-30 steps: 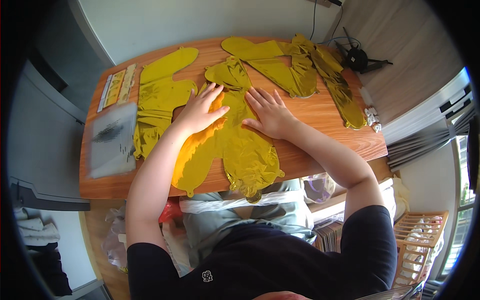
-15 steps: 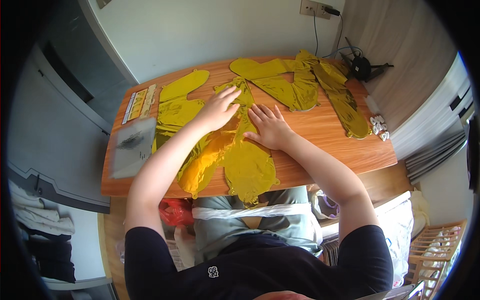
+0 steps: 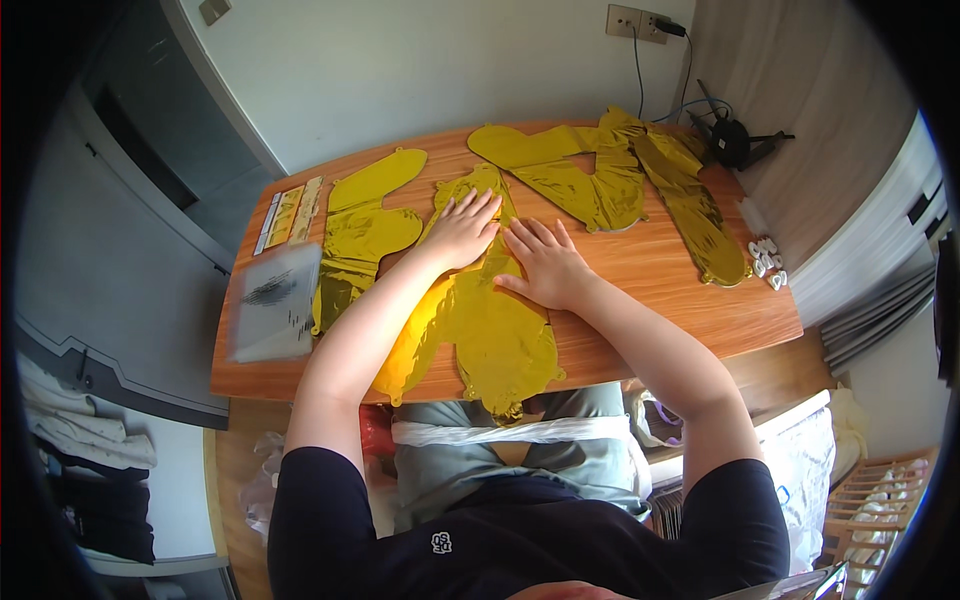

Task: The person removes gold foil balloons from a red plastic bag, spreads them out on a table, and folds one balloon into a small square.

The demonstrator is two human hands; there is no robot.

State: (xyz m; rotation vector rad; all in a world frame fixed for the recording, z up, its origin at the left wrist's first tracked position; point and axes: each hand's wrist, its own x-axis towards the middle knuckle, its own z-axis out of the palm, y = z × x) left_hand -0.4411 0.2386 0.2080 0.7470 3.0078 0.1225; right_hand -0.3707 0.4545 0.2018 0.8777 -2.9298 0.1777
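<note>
A flat, uninflated gold foil balloon lies in front of me on the wooden table, its near end hanging over the front edge. My left hand rests on its far part, palm down and fingers stretched out. Beside it, my right hand lies flat with fingers spread, over the balloon's right edge and partly on the wood. Neither hand grips anything. A second flat gold foil balloon is to the left, partly behind my left forearm. Toward the far right lie more flat gold foil balloon pieces, one stretching along the right side.
On the table's left are a clear plastic sheet or bag with dark marks and a printed card strip. Several small white pieces sit at the right edge. A black router with cables stands at the back right corner.
My left hand has come down flat onto the gold foil and slid slightly right; its fingers were raised before. My right hand stays nearly in place. The whole view has shifted a little.
</note>
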